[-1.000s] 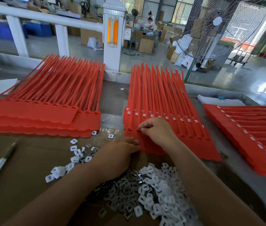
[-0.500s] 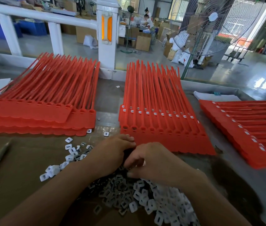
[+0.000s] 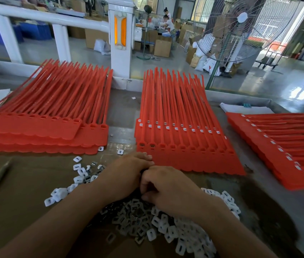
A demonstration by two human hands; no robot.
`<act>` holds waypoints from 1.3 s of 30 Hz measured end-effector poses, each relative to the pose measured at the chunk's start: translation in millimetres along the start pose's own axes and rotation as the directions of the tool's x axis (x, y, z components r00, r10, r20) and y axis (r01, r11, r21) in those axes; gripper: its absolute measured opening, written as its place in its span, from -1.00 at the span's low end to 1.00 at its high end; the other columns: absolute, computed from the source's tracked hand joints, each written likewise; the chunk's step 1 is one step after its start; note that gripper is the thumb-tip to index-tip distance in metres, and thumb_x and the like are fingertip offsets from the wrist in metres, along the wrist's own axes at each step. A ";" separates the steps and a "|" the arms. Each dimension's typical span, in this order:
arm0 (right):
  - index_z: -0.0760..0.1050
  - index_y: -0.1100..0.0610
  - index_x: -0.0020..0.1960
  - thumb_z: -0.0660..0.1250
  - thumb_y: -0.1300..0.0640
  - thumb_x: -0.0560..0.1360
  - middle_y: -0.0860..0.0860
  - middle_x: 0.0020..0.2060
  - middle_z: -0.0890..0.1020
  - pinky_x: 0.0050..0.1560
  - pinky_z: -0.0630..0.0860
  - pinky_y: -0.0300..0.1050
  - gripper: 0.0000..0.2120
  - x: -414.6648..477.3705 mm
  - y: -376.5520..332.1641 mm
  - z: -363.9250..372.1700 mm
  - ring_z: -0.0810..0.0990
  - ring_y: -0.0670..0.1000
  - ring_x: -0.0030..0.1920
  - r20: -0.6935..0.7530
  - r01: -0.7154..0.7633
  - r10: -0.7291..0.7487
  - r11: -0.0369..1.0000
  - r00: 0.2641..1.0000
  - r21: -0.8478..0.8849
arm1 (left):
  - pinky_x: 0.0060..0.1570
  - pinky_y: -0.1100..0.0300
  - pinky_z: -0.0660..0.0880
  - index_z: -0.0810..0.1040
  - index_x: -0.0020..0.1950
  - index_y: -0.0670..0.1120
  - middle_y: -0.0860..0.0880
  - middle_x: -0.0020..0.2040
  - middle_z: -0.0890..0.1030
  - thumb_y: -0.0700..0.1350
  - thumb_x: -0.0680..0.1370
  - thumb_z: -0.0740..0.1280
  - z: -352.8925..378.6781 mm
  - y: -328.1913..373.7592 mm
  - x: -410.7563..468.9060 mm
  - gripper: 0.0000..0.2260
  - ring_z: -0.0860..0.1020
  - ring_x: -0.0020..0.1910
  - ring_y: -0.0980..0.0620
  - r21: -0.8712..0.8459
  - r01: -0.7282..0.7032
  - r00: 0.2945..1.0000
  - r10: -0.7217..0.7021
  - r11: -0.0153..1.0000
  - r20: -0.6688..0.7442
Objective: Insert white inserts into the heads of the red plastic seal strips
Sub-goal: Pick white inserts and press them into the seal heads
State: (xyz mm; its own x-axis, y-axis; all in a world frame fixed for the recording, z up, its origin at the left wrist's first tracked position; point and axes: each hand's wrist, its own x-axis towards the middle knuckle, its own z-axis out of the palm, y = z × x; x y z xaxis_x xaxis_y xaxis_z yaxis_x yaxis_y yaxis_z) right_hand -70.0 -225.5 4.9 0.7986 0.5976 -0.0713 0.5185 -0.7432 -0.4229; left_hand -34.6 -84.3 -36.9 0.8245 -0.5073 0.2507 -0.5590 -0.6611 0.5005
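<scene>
The red seal strips [image 3: 184, 146] at frame centre form flat combs of long thin tails joined at broad tabs, long axis running bottom to top, tails pointing to the top edge and heads in a row toward the bottom. The white inserts [image 3: 175, 231], small rounded squares with a slot, lie heaped at lower centre. Above that heap the left hand [image 3: 127, 175] and right hand [image 3: 168, 189] meet with fingers curled inward; what they pinch is hidden.
</scene>
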 end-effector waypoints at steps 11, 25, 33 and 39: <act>0.59 0.15 -0.05 0.41 0.26 0.39 0.01 -0.14 0.65 -0.16 0.41 -0.42 -0.85 0.4 7.0 -1.5 0.54 -0.17 -0.18 -0.056 -0.026 0.037 0.981 0.998 0.194 | 0.15 0.60 0.07 0.55 0.19 0.00 0.04 0.34 0.41 -0.30 0.48 0.21 -1.9 -2.4 -1.7 -0.64 0.29 0.30 0.25 -0.005 -0.009 1.000 0.009 1.000 0.002; 0.60 0.02 -0.13 0.36 0.28 0.43 -0.04 -0.26 0.64 -0.22 0.52 -0.34 -0.83 -4.3 14.6 -10.2 0.59 -0.16 -0.25 -0.067 -0.109 0.145 0.917 0.987 0.385 | 0.26 0.36 0.19 0.56 0.16 0.03 0.06 0.34 0.42 -0.29 0.46 0.20 -2.7 0.0 -2.5 -0.63 0.31 0.33 0.17 0.035 -0.004 0.999 0.003 0.999 0.032; 0.60 0.07 -0.07 0.38 0.34 0.40 -0.04 -0.21 0.63 -0.09 0.56 -0.30 -0.79 -3.7 18.0 -10.5 0.61 -0.13 -0.18 -0.075 -0.120 0.166 0.899 0.983 0.422 | 0.27 0.38 0.18 0.55 0.17 0.02 0.09 0.35 0.40 -0.33 0.43 0.19 -2.1 -0.6 -2.9 -0.59 0.30 0.33 0.19 0.040 0.024 0.999 -0.025 0.999 0.031; 0.59 -0.09 -0.24 0.42 0.27 0.39 -0.14 -0.28 0.64 -0.18 0.49 -0.43 -0.76 -2.0 26.5 -22.5 0.59 -0.25 -0.23 -0.242 -0.127 0.234 0.913 0.942 0.388 | 0.25 0.45 0.04 0.41 0.33 0.04 0.11 0.40 0.33 -0.33 0.46 0.12 -2.6 1.1 -3.7 -0.51 0.23 0.37 0.20 0.079 0.047 0.999 -0.049 0.996 0.020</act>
State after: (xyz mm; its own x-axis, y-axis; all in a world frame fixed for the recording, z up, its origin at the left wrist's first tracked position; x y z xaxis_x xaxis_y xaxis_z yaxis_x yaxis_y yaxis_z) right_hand -51.0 -253.1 14.2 0.9472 0.3164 0.0524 0.2533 -0.6378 -0.7274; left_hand -38.1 -81.8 -35.1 0.8490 -0.4850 0.2097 -0.5246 -0.7261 0.4445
